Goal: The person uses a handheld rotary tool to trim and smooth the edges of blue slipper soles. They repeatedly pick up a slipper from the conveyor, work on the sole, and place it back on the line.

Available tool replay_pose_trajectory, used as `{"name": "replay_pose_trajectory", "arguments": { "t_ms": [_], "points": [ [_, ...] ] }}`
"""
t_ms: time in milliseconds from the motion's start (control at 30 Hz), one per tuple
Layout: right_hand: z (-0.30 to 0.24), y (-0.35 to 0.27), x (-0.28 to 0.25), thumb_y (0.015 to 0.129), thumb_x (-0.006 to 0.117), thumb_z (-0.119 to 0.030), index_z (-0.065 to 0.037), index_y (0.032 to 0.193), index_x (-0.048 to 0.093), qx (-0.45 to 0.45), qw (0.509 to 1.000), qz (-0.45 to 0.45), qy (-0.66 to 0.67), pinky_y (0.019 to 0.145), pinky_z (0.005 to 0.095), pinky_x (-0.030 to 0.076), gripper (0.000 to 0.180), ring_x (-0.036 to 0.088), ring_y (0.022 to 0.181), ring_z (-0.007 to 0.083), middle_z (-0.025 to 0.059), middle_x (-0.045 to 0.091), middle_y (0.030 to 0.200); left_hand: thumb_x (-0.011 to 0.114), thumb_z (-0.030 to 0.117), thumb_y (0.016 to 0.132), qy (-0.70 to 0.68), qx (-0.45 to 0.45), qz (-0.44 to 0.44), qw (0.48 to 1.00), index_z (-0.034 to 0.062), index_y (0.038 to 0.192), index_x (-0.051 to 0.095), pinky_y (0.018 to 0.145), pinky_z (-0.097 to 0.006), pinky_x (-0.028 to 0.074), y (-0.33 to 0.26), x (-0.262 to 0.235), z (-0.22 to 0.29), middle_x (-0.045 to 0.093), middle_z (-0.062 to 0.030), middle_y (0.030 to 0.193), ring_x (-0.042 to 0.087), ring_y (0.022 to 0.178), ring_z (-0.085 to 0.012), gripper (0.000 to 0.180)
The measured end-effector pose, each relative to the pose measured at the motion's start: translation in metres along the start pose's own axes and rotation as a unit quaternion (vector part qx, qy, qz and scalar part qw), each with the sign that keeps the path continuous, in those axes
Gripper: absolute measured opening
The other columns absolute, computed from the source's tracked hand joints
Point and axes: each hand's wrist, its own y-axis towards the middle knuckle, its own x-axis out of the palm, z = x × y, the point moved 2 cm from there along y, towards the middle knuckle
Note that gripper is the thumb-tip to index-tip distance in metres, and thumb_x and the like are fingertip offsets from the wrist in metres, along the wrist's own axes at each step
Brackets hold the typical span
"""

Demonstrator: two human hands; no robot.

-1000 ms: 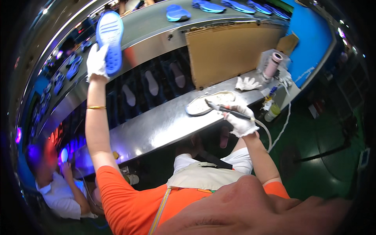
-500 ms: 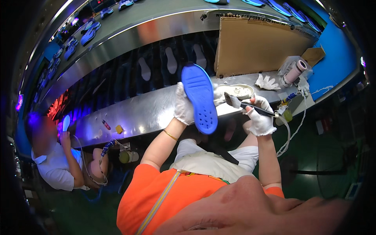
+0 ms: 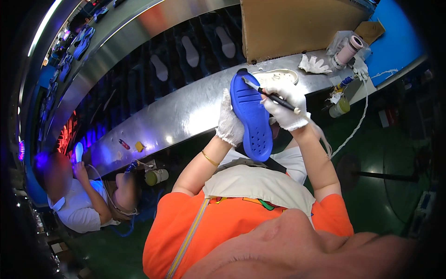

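A blue shoe sole (image 3: 253, 118) stands nearly upright over my lap, with slots across its upper part and small holes near its lower end. My left hand (image 3: 231, 122), in a white knit glove, grips it by the left edge. In my gloved right hand (image 3: 288, 106) is a brush (image 3: 278, 98) with a dark handle and a pale tube trailing from its end. The bristles meet the upper part of the sole's face. Behind the right hand, a cream shoe (image 3: 283, 74) rests on the metal ledge, partly hidden.
Grey sole-shaped pieces (image 3: 190, 51) lie on the dark conveyor beyond the metal ledge (image 3: 195, 104). A cardboard sheet (image 3: 297, 32) stands at the back. White gloves (image 3: 315, 64) and a pink bottle (image 3: 346, 53) sit at right. A co-worker (image 3: 76, 200) sits at left.
The brush has moved left and up from beside the sole onto its upper face. The sole has shifted slightly right. My view has tilted lower.
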Motion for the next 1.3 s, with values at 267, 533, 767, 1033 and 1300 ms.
{"name": "replay_pose_trajectory", "arguments": {
  "t_ms": [267,533,767,1033,1300],
  "points": [
    [-0.016,-0.027,0.0,0.064,0.065,-0.002,-0.007,0.083,0.062,-0.108,0.982,-0.147,-0.042,0.06,0.0307,0.048,0.02,0.061,0.064,0.0237,0.0075,0.062,0.073,0.026,0.07,0.084,-0.018,0.032,0.003,0.999,0.0084,0.134,0.038,0.097,-0.05,0.04,0.007,0.005,0.007,0.048,-0.0191,0.127,0.049,0.114,-0.0345,0.08],
    [0.012,-0.015,0.01,0.076,0.065,0.004,-0.001,0.091,0.056,0.149,0.973,0.082,0.155,0.072,0.0255,0.051,0.018,0.061,0.08,0.0121,0.0069,0.063,0.087,0.039,0.071,0.081,0.097,0.087,-0.006,0.991,0.0128,0.137,0.033,0.102,-0.042,0.037,-0.003,0.013,-0.014,0.045,-0.0108,0.132,0.045,0.12,-0.0265,0.081],
    [0.008,-0.025,0.029,0.078,0.063,0.004,0.002,0.098,0.056,0.226,0.921,0.077,0.307,0.073,0.026,0.051,0.021,0.062,0.077,0.0144,0.0097,0.063,0.09,0.037,0.069,0.083,0.092,0.138,0.037,0.986,0.01,0.134,0.036,0.096,-0.033,0.044,0.005,0.0,-0.02,0.052,-0.0107,0.122,0.054,0.108,-0.0206,0.079],
    [0.018,-0.037,0.03,0.078,0.058,0.01,-0.001,0.097,0.054,0.145,0.964,0.047,0.216,0.066,0.024,0.05,0.022,0.059,0.073,0.0119,0.0097,0.061,0.092,0.047,0.069,0.079,0.077,0.097,0.061,0.99,0.0105,0.125,0.043,0.084,-0.032,0.051,0.002,0.007,-0.014,0.057,-0.0078,0.105,0.059,0.091,-0.0177,0.075],
    [0.008,-0.04,0.033,0.074,0.059,0.011,-0.001,0.094,0.056,0.121,0.982,0.03,0.143,0.066,0.0234,0.049,0.023,0.057,0.072,0.0111,0.008,0.059,0.088,0.038,0.068,0.083,0.029,0.087,0.09,0.992,0.0096,0.126,0.048,0.093,-0.034,0.044,-0.008,-0.001,0.0,0.058,-0.0088,0.113,0.058,0.098,-0.0193,0.073]
  ]
}}
